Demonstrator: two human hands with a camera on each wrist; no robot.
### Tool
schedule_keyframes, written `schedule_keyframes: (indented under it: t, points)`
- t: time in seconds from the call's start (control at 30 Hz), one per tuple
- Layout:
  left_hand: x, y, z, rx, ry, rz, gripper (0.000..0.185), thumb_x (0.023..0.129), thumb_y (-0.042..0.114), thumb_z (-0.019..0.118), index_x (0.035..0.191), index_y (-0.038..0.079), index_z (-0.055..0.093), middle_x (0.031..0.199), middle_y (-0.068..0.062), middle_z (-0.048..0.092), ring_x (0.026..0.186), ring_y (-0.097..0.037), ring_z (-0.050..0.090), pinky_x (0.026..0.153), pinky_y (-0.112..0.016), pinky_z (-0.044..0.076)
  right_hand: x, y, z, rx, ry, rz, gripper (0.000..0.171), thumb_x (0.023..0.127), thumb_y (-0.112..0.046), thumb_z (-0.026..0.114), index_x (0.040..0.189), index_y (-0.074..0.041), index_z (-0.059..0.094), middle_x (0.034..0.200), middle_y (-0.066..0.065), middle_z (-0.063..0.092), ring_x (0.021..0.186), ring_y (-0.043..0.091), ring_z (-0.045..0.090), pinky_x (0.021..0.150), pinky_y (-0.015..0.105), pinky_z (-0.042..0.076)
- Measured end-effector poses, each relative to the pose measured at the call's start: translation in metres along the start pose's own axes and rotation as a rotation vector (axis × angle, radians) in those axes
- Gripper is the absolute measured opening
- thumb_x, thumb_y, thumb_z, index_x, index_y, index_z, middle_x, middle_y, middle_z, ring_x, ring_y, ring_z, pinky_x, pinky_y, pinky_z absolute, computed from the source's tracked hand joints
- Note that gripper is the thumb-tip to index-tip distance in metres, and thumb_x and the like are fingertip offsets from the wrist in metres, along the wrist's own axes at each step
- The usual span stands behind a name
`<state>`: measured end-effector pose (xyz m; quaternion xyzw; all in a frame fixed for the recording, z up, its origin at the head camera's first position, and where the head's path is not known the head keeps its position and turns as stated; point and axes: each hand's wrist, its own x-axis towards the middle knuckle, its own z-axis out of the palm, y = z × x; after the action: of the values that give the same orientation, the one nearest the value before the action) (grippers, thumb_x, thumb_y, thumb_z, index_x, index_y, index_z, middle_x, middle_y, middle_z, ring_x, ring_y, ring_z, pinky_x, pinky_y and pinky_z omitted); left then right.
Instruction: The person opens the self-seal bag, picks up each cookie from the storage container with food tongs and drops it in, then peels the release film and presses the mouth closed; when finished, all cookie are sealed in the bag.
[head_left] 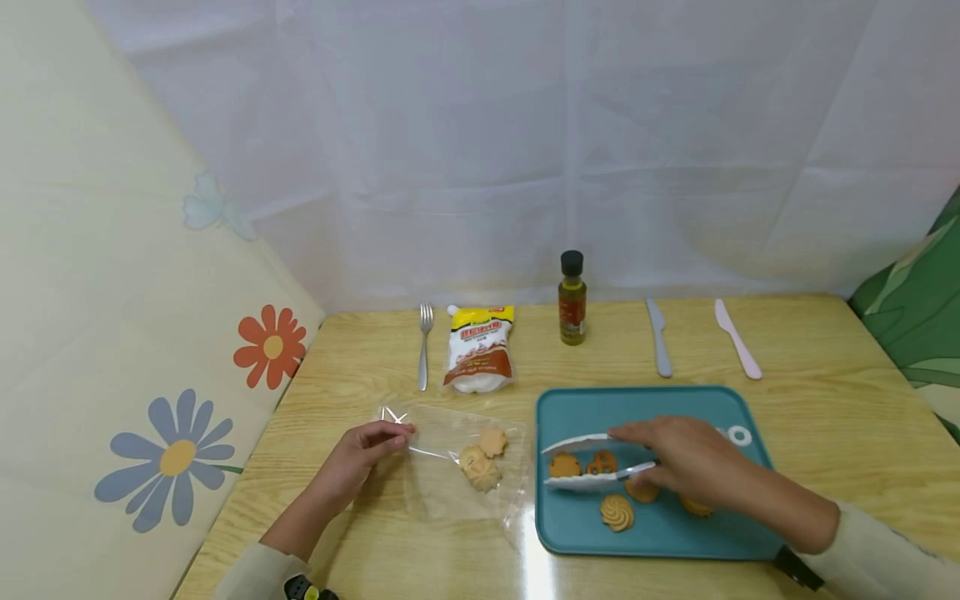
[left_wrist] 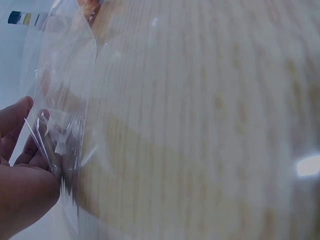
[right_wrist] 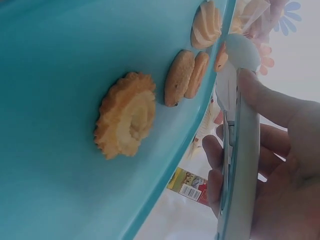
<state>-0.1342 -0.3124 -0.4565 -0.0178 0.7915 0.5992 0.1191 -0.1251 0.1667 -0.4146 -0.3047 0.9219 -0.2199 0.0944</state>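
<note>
My left hand (head_left: 367,454) pinches the edge of a clear plastic bag (head_left: 431,492) lying on the table. Inside the bag are pale cookies (head_left: 480,468), one flower-shaped. Over the blue-green tray (head_left: 592,407), my right hand (head_left: 686,458) grips white-tipped tongs (head_left: 581,482), their two arms spread apart. Between the arms, in the head view, lie a round dotted cookie (head_left: 565,466) and a pretzel-shaped cookie (head_left: 602,462). A swirl cookie (head_left: 617,512) sits nearer the front. Close in the right wrist view is a fluted-edge cookie (right_wrist: 125,117), partly hidden by my hand in the head view.
Behind the bag stand a fork (head_left: 424,346) and a yellow, white and brown food packet (head_left: 480,350). A dark-capped bottle (head_left: 572,300) is upright at the back. A grey knife (head_left: 659,337) and a pink knife (head_left: 738,340) lie beyond the tray.
</note>
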Motion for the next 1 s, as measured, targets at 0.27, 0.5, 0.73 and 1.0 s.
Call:
schedule_keyframes:
  t: [0.27, 0.5, 0.73, 1.0]
  points:
    - [0.001, 0.000, 0.000, -0.002, 0.004, -0.006, 0.026, 0.102, 0.008, 0.065, 0.120, -0.011, 0.067, 0.136, -0.019, 0.065, 0.116, 0.001, 0.060, 0.097, -0.017, 0.049, 0.005, -0.002, 0.000, 0.002, -0.002, -0.005, 0.062, 0.084, -0.034, 0.086, 0.141, -0.018, 0.065, 0.136, 0.005, 0.068, 0.118, 0.032, 0.067, 0.089, 0.053, 0.057]
    - [0.001, -0.002, 0.000, -0.005, 0.002, -0.004, 0.028, 0.101, 0.009, 0.066, 0.120, -0.011, 0.067, 0.136, -0.019, 0.065, 0.117, 0.001, 0.060, 0.097, -0.017, 0.049, 0.012, -0.007, 0.002, -0.013, 0.020, -0.058, 0.062, 0.084, -0.033, 0.086, 0.141, -0.017, 0.065, 0.135, 0.004, 0.069, 0.115, 0.030, 0.069, 0.087, 0.050, 0.058]
    - [0.000, -0.001, -0.001, -0.008, -0.002, -0.006, 0.028, 0.101, 0.009, 0.066, 0.120, -0.011, 0.067, 0.137, -0.018, 0.065, 0.117, 0.001, 0.060, 0.097, -0.017, 0.049, 0.022, -0.013, 0.005, -0.006, 0.018, -0.076, 0.063, 0.084, -0.035, 0.085, 0.141, -0.017, 0.065, 0.134, 0.002, 0.070, 0.113, 0.027, 0.069, 0.087, 0.049, 0.059]
    - [0.000, -0.001, 0.000, -0.011, -0.003, 0.010, 0.028, 0.101, 0.008, 0.065, 0.120, -0.013, 0.066, 0.136, -0.020, 0.065, 0.116, 0.001, 0.061, 0.096, -0.017, 0.050, 0.036, -0.021, 0.009, -0.002, -0.010, -0.075, 0.062, 0.085, -0.037, 0.084, 0.142, -0.019, 0.065, 0.135, 0.002, 0.069, 0.113, 0.027, 0.069, 0.088, 0.050, 0.058]
